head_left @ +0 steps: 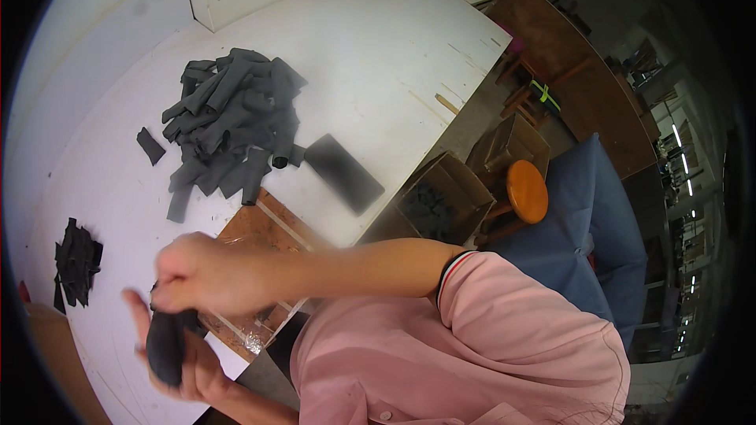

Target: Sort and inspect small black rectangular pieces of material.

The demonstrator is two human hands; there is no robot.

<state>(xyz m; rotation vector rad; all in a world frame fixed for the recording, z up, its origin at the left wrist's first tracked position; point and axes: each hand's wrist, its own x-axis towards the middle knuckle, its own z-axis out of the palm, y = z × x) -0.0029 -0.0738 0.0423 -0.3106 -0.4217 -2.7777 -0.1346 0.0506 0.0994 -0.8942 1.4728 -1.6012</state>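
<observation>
My left hand (201, 374) is wrapped round a dark grey fabric piece (165, 346), bent into a rounded, tube-like shape, at the lower left of the head view. Just above it, my right hand (201, 271) is closed in a pinch at the piece's upper end; motion blurs it, and its fingertips are partly hidden. Farther off on the white table (378, 55) lies a heap of dark grey fabric tubes (228, 110), with a single loose tube (150, 146) to its left. A smaller pile of black pieces (76, 260) lies at the far left.
A brown wooden board (272, 224) lies at the table's near edge, under my right forearm. Beyond it rests a dark flat rectangular object (345, 173). Right of the table stand a cardboard box (472, 189) with dark scraps, an orange round stool (528, 189) and a blue cloth-like cover (551, 220).
</observation>
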